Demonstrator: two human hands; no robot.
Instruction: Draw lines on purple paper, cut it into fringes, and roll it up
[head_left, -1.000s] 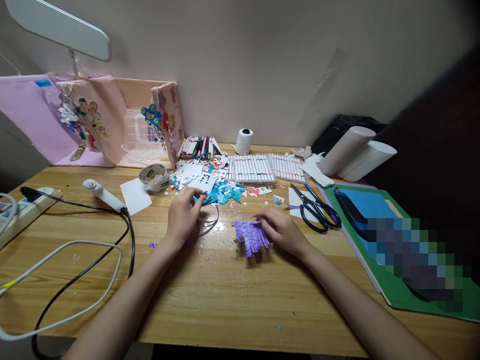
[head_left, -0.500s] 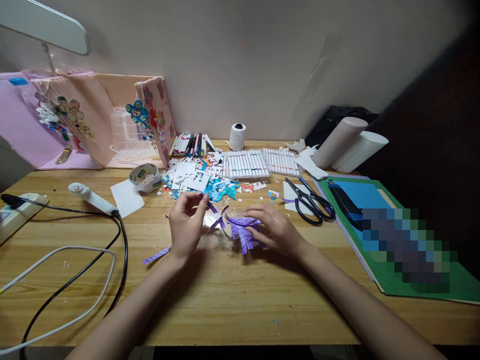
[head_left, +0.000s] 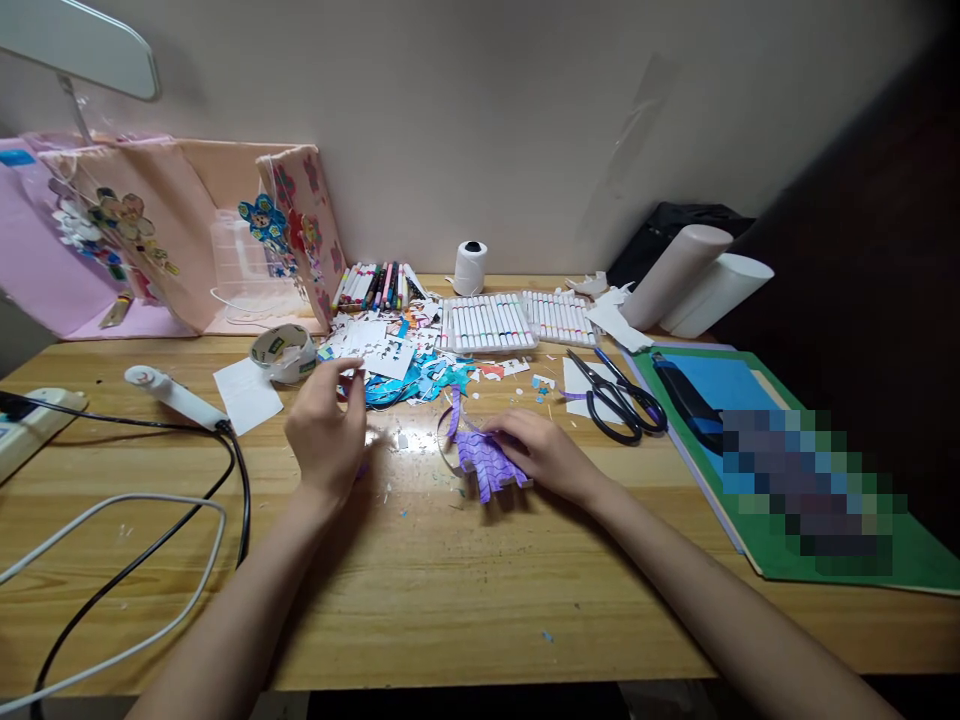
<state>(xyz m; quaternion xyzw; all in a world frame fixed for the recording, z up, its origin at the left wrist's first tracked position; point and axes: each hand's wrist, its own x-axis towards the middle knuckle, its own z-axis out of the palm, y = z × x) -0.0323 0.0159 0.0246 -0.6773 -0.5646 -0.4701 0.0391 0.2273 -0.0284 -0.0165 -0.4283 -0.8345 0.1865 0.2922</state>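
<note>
My right hand (head_left: 541,450) holds a fringed bunch of purple patterned paper strips (head_left: 491,462) between thumb and fingers, just above the table. One curled strip (head_left: 454,408) stands up from the bunch's left side. My left hand (head_left: 324,425) hovers to the left, slightly blurred, thumb and forefinger curved with a small gap and nothing visible between them. A scrap of purple paper (head_left: 363,468) peeks out beside the left hand, mostly hidden. Beyond the hands lie a pile of paper cuttings (head_left: 390,365) and black-handled scissors (head_left: 611,400).
At the back are marker sets (head_left: 491,325), a thread spool (head_left: 470,268) and loose markers (head_left: 382,285). A tape roll (head_left: 283,352), a white device (head_left: 174,397) and cables (head_left: 244,500) lie left, below a peach fabric box (head_left: 180,240). A green board (head_left: 810,560) lies right.
My left hand has drawn back left, away from the bunch, and the purple strip no longer shows in its fingers. The right hand still holds the bunch. The view has shifted slightly.
</note>
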